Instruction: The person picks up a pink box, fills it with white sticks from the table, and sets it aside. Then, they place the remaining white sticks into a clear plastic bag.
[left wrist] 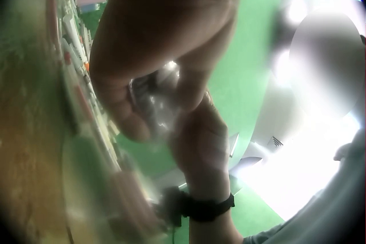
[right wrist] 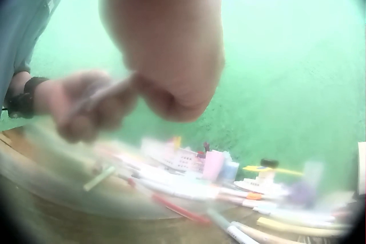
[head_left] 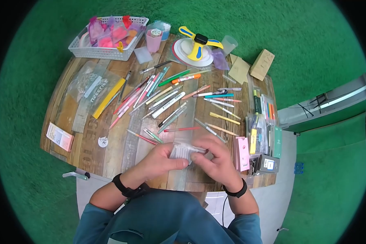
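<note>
Both hands hold a small clear packet of slim white sticks (head_left: 180, 152) above the table's front edge. My left hand (head_left: 160, 159) grips its left side, with the thumb laid across the front. At the opposite side, my right hand (head_left: 213, 157) pinches the packet's edge between thumb and curled fingers. In the left wrist view, shiny clear plastic (left wrist: 163, 104) shows between the left thumb and fingers. The right wrist view is blurred; a pale strip of the packet (right wrist: 106, 92) spans the two hands. Just beyond them lie a red pen (head_left: 181, 129) and several other loose pens.
Pens and markers (head_left: 168, 105) are spread over the wooden table (head_left: 105, 156). At the back are a white basket (head_left: 105, 53), a pink cup (head_left: 153, 40) and a yellow-blue three-armed object (head_left: 197, 42). Boxes, including a pink one (head_left: 242, 153), line the right edge. A zip bag (head_left: 87, 87) lies left.
</note>
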`<state>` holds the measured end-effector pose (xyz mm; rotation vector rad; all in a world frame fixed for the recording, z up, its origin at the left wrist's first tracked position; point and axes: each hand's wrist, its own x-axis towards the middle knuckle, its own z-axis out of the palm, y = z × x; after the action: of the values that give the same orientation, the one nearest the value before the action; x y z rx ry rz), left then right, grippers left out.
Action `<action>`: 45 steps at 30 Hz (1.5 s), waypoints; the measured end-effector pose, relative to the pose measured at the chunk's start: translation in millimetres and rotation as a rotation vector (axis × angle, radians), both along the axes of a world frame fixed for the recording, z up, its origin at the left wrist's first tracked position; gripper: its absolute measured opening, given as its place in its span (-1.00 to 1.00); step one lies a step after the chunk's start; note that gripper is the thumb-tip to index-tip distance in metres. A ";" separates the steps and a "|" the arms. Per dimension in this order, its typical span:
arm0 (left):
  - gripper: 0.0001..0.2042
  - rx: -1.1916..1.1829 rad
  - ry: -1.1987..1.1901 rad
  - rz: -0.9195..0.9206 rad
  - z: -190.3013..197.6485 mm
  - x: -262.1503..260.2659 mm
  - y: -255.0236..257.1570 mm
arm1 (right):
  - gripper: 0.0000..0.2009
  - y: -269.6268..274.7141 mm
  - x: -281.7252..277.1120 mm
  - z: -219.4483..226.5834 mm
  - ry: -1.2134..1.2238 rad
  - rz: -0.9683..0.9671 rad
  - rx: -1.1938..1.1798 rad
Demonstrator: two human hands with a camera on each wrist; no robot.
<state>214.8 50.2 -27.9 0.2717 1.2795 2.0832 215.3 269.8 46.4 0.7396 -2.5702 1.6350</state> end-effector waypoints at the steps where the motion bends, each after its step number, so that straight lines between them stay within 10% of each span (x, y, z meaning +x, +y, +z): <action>1: -0.70 -0.006 -0.001 -0.002 -0.7 0.4 -0.3 | -0.68 1.8 -1.0 -0.8 -0.049 0.027 -0.017; 16: -0.64 -0.034 -0.169 -0.019 6.8 -0.9 2.9 | -0.63 1.6 6.2 -0.2 -0.386 0.038 -0.042; 18: -0.63 0.008 -0.219 0.027 18.7 0.0 5.3 | -0.56 -3.1 14.1 -3.3 -0.389 -0.151 -0.431; 35: -0.63 -0.092 0.110 0.092 32.3 -5.9 11.5 | -0.89 31.6 46.1 -11.2 -0.193 -0.067 0.053; 45: -0.73 -0.202 0.055 -0.012 9.4 -1.3 35.0 | -0.85 54.6 79.8 -58.4 -0.690 -0.159 -0.472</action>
<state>213.5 85.1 -18.5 0.2467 1.5046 1.9305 295.1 324.4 -12.0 -0.0837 -2.2981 2.6352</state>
